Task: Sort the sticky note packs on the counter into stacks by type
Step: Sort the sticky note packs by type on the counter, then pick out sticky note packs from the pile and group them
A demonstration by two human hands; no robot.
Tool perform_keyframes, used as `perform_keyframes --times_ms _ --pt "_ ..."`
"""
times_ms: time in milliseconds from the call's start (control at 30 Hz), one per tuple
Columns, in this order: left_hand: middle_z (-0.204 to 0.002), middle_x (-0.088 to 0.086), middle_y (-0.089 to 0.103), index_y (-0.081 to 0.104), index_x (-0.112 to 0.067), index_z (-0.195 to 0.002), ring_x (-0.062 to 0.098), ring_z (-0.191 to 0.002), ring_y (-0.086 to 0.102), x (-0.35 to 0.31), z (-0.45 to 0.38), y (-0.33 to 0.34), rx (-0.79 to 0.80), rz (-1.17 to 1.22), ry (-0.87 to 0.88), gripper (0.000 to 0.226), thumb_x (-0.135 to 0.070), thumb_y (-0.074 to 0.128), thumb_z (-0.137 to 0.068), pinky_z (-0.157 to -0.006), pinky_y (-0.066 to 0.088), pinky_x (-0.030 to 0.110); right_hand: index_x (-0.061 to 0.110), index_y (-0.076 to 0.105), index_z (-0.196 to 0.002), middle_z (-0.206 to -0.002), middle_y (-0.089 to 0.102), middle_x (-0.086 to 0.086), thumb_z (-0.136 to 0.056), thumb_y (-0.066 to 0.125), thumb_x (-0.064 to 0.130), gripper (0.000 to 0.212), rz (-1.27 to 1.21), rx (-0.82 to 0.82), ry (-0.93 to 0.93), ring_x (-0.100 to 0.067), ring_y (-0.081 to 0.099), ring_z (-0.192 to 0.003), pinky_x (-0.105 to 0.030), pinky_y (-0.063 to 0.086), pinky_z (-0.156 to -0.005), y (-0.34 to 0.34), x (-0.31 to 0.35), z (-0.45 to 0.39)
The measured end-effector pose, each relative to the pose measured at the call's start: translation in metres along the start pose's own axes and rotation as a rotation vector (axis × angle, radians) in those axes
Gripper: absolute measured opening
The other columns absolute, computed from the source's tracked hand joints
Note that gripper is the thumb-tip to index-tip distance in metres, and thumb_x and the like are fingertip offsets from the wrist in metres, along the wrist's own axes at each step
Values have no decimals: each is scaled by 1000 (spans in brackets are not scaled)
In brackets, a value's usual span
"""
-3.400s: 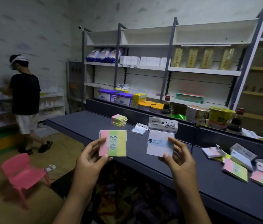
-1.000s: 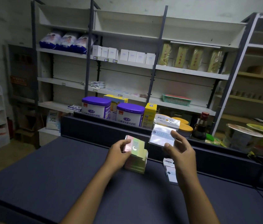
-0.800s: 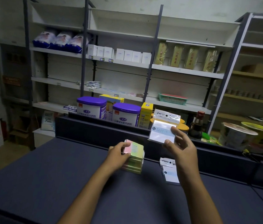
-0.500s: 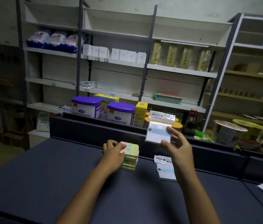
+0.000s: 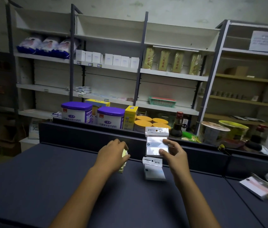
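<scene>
White pack (image 5: pixel 157 143) in a clear sleeve with a hang tab is pinched upright in my right hand (image 5: pixel 174 153), thumb on the front and fingers behind, held just above the white stack (image 5: pixel 154 169) lying on the dark desk (image 5: pixel 47 178). My left hand (image 5: pixel 112 155) is curled over the top of the coloured stack (image 5: pixel 123 159), gripping it, so only a yellow-green edge pokes out past my fingers; that stack sits on the desk just left of the white one, both close to the raised back edge. Off at the far right of the desk there's a loose, blurry heap of unsorted packs (image 5: pixel 261 186), well apart from the two stacks. Behind the desk: two purple-lidded tins (image 5: pixel 93 114), a yellow box (image 5: pixel 130 116), some orange-lidded tubs (image 5: pixel 151 123), a dark sauce bottle (image 5: pixel 177 125), and instant noodle bowls (image 5: pixel 222 132). Shelves (image 5: pixel 113 68) on the wall carry white boxes, bagged goods and a green basket.
</scene>
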State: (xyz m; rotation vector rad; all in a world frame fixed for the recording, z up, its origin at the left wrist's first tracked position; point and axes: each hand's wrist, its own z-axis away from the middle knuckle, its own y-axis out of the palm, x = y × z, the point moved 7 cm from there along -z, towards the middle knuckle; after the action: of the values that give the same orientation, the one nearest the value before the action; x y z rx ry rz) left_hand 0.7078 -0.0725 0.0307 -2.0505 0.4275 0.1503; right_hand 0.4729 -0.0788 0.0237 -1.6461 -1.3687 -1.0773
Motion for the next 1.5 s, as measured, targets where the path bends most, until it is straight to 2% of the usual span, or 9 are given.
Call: perform_keyframes --times_ms 133,200,333,567,667,867,1067,1267,1500 --pt "-120 -8 58 58 -30 -122 12 -115 52 -17 2 0 0 -22 44 32 -44 57 -93 -87 46 28 20 70 -109 -112 69 1 -83 76 4 31 108 -1 114 -18 60 -115 -45 52 -100 -4 -36 -8" --pt "-120 -8 58 58 -30 -121 11 -114 53 -21 4 2 13 -9 48 30 -42 57 -93 -87 47 29 22 70 -102 -110 71 -4 -80 78 5 29 153 -8 162 -23 64 -113 -49 52 -99 -5 -51 -11" --pt "-118 -9 58 59 -31 -119 12 -111 53 -25 7 6 36 10 52 28 -41 57 -92 -86 50 30 23 70 -98 -108 72 -5 -77 78 4 30 235 0 199 -19 67 -104 -45 56 -94 -7 -66 -12" --pt "-117 -12 60 61 -33 -116 9 -108 55 -21 9 10 63 28 36 25 -40 58 -92 -75 43 25 19 71 -104 -112 69 -1 -80 76 11 26 369 34 207 -14 61 -111 -30 49 -94 -6 -85 4" --pt "-116 -11 60 61 -33 -115 9 -108 56 -23 10 12 70 39 43 24 -38 58 -92 -76 44 26 22 71 -105 -106 67 1 -82 74 18 24 473 40 172 -20 56 -114 -29 46 -91 -8 -84 7" --pt "-115 -11 60 62 -32 -112 11 -108 56 -25 16 25 113 70 51 22 -37 57 -92 -81 48 31 24 67 -111 -108 46 -2 -87 66 30 24 732 9 119 -22 40 -118 -26 35 -89 -9 -89 11" --pt "-114 -11 59 60 -32 -114 12 -109 56 -47 26 29 159 85 89 23 -36 57 -92 -85 51 34 25 64 -120 -108 48 -1 -93 63 40 30 754 95 91 -22 54 -112 -28 42 -91 -18 -78 15" --pt "-115 -11 60 60 -32 -115 12 -109 56 -100 43 20 158 71 135 24 -36 58 -92 -83 48 32 23 56 -121 -120 58 1 -90 67 41 38 948 201 60 -11 55 -100 -28 47 -86 -75 -51 38" --pt "-114 -10 60 58 -31 -116 13 -106 57 -219 83 18 158 107 203 24 -37 58 -92 -81 50 32 23 49 -130 -133 52 -1 -89 67 46 50 1151 228 18 -18 53 -121 -35 49 -93 -194 3 88"
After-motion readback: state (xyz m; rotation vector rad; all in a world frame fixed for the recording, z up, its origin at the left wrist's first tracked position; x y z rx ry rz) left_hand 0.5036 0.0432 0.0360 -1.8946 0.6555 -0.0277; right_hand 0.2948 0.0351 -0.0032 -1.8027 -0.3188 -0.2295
